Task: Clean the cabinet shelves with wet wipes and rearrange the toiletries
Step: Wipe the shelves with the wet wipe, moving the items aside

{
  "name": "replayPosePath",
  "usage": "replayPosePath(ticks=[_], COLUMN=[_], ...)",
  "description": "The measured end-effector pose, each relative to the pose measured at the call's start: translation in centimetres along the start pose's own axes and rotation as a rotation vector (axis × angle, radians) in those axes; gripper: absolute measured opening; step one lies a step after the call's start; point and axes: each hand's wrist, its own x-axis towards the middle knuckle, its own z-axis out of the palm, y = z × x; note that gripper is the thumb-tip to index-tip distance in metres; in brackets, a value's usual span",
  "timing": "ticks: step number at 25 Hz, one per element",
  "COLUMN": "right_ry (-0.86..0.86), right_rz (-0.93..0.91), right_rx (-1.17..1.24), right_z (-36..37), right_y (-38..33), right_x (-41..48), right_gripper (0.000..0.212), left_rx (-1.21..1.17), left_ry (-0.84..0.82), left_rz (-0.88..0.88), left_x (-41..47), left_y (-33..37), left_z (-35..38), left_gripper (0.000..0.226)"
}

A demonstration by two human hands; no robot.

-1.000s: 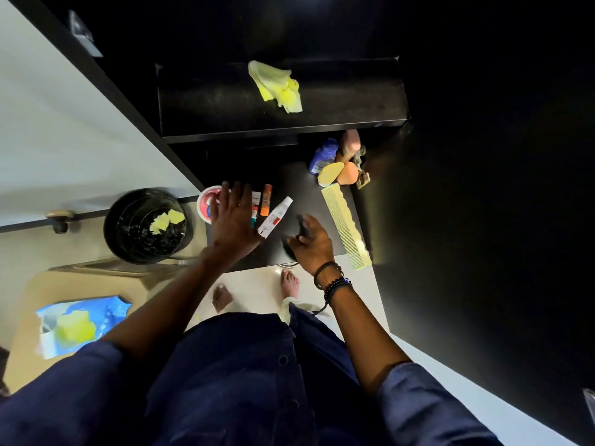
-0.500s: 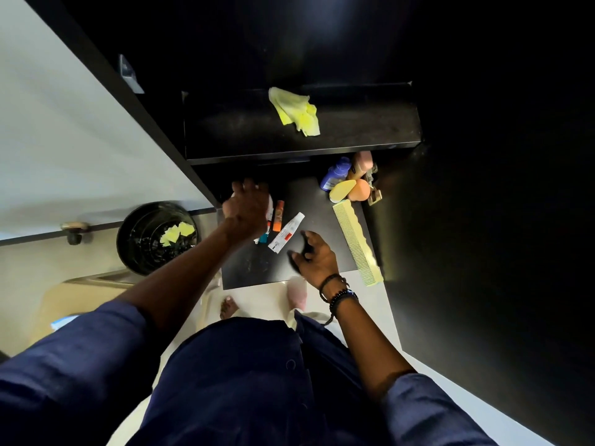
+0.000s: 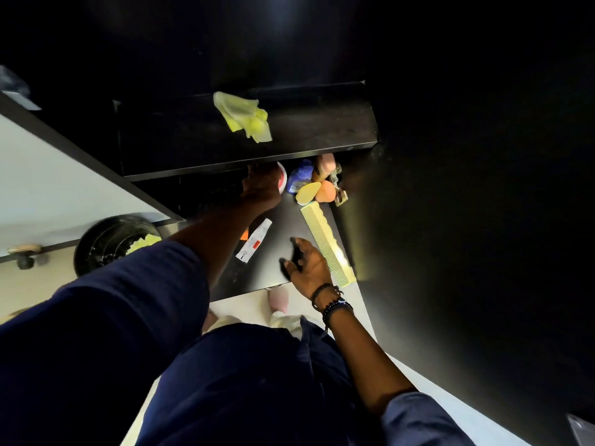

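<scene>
1. Dark cabinet interior: black lower shelf point(image 3: 280, 230) beneath a black upper shelf point(image 3: 322, 130), with a yellow wipe point(image 3: 244, 117) bunched on the upper one.
2. Changed within the last second: left hand point(image 3: 262, 185) gone from the near-left corner of the lower shelf to its far end, under the lip of the upper shelf, and the round tub point(image 3: 282, 181) gone with it.
3. Left hand seemingly curled round that tub, fingertips hidden by the upper shelf's edge. Red-and-white rim showing just right of the knuckles, beside the blue bottle point(image 3: 301, 177), though contact impossible to judge.
4. Read as rearranging rather than wiping: tub being parked with the back cluster, just right of the left hand, namely blue bottle, yellow sponge point(image 3: 308, 192) and orange sponge point(image 3: 325, 191).
5. Left behind, nearer than the left hand and beside its forearm: white tube point(image 3: 254, 241). Probably among the next to be placed.
6. Right hand point(image 3: 307, 265) still low at the front edge, just left of the comb point(image 3: 325, 243), fingers loosely bent over the dark shelf. Cannot tell whether clamped on anything.
7. Wipe well beyond both hands, touched by neither.
</scene>
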Motion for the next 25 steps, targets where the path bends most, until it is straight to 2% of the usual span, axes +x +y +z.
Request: replayPosePath(ticks=[3,6,8,12,16,18,21,25], right_ry=[-0.014,-0.021,-0.027,-0.058,-0.176,-0.187,-0.171,-0.181], right_rz=[0.002,-0.010,0.018,0.082,0.154,0.197,0.157,0.089], right_rx=[-0.028,-0.040,-0.018,0.055,0.152,0.229,0.253,0.309], right_z=[-0.2,0.0,0.4,1.5,2.9,3.5,3.7,4.2], right_y=[0.5,0.9,0.7,-0.7,-2.3,-2.7,-3.3,-4.0], right_x=[-0.3,-0.6,-0.5,0.1,1.3,1.8,2.2,3.1], right_gripper=[0.053,0.053,0.053,0.053,0.059,0.065,0.065,0.048], left_rx=[-0.087,-0.010,-0.086,-0.172,-0.295,-0.279,-0.300,-0.608], left_ry=[0.089,0.105,0.131,0.182,0.185,0.139,0.100,-0.030], left_rz=[0.036,0.066,0.055,-0.050,-0.323,-0.343,-0.372,-0.387], left_x=[1.4,0.6,-0.4,-3.1,-6.1,-6.8,-7.1,-5.7], left_y=[-0.1,0.4,-0.2,-4.2,-7.7,-9.0,-10.0,-9.2], left_z=[2.4,2.5,2.4,3.7,5.3,6.0,6.5,7.6], left_gripper=[0.054,0.082,0.090,0.072,0.064,0.062,0.057,0.058])
